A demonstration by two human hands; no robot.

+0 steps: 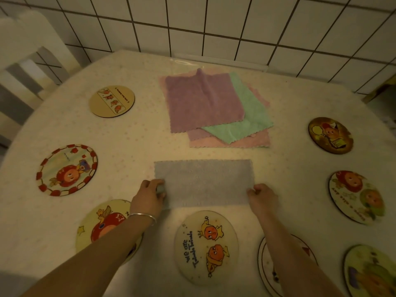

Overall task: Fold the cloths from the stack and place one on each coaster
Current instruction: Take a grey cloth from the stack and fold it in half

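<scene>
Folding is underway: left hand and right hand pinch opposite ends of the grey rectangular half-folded cloth; a second fold comes next.

hands pinching grey cloth, coasters

Head cam, steep down, close over table

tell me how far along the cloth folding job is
Early. Done: no coaster shows a cloth, like the one nearest the person. In hand: the grey cloth lies folded into a strip, left hand and right hand pinching its ends. Left: finish it, then the stack.
</scene>
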